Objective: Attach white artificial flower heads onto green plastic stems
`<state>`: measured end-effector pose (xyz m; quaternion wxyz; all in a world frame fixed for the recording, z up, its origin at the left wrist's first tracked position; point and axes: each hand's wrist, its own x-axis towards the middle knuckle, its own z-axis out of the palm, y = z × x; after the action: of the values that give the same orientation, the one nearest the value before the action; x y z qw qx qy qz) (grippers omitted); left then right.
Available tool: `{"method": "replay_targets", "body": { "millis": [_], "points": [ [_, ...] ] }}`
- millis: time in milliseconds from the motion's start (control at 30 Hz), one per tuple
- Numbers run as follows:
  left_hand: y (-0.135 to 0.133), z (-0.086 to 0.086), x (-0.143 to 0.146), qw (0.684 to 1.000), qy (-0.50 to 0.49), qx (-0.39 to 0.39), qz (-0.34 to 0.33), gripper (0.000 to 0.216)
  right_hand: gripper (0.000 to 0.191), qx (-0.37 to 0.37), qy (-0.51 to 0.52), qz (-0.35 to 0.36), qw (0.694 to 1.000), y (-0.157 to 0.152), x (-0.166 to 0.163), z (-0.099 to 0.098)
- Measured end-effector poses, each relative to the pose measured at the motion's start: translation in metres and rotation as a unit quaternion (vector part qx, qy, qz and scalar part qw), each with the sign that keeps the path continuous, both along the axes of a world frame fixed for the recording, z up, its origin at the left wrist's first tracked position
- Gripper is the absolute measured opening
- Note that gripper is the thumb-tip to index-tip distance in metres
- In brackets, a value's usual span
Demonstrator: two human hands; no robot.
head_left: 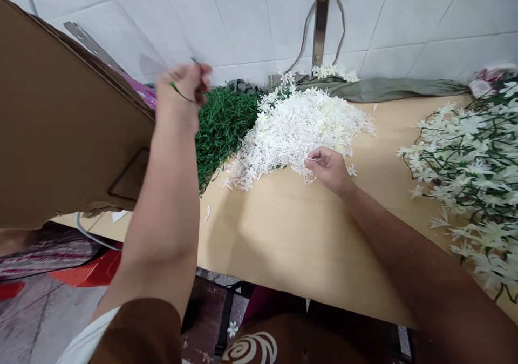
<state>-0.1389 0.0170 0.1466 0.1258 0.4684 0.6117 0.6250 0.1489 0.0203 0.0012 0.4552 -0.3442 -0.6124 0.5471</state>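
Observation:
My left hand (182,91) is raised at the left, above the heap of green plastic stems (226,113). It is closed around a thin dark-green stem (181,92), whose green tip sticks out past the wrist; motion blurs the fingers a little. At the front edge of the pile of white artificial petals (299,126), my right hand (331,170) pinches a small white petal piece (311,159) between thumb and fingers. Its exact shape is mostly hidden.
Finished-looking white flowers on green stems (473,164) lie heaped at the right. A large cardboard box (68,121) stands at the left. Along the tiled wall run a grey-green cloth (396,89) and a metal bracket (321,24). A loose petal (208,213) lies on the tabletop (283,229).

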Motion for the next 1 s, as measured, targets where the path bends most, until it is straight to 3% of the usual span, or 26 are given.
{"method": "replay_targets", "body": {
  "millis": [67, 133, 200, 300, 433, 633, 1000],
  "points": [
    [-0.019, -0.035, 0.038, 0.986, 0.002, -0.084, -0.142, 0.03, 0.036, -0.014, 0.02, 0.005, 1.0, 0.002, 0.001, 0.001],
    [-0.037, -0.073, 0.075, 0.966, 0.007, -0.153, -0.21, 0.029, 0.04, -0.027, 0.042, 0.031, 0.998, 0.003, 0.003, 0.0],
    [-0.052, -0.103, 0.102, 0.917, 0.023, -0.257, -0.304, 0.028, 0.04, -0.033, 0.051, 0.076, 0.995, 0.004, 0.005, -0.001],
    [-0.061, -0.13, 0.117, 0.89, -0.032, -0.293, -0.348, 0.036, 0.039, -0.032, 0.031, 0.147, 0.988, 0.004, 0.007, -0.003],
    [-0.057, -0.14, 0.111, 0.893, -0.09, -0.272, -0.347, 0.044, 0.042, -0.056, 0.023, 0.182, 0.981, 0.005, 0.008, -0.005],
    [-0.054, -0.14, 0.108, 0.897, -0.062, -0.262, -0.351, 0.043, 0.039, -0.046, -0.008, 0.171, 0.984, 0.004, 0.006, -0.005],
    [-0.053, -0.143, 0.108, 0.895, -0.051, -0.261, -0.357, 0.034, 0.023, 0.113, -0.044, 0.123, 0.985, -0.003, 0.0, -0.012]
  ]
}}
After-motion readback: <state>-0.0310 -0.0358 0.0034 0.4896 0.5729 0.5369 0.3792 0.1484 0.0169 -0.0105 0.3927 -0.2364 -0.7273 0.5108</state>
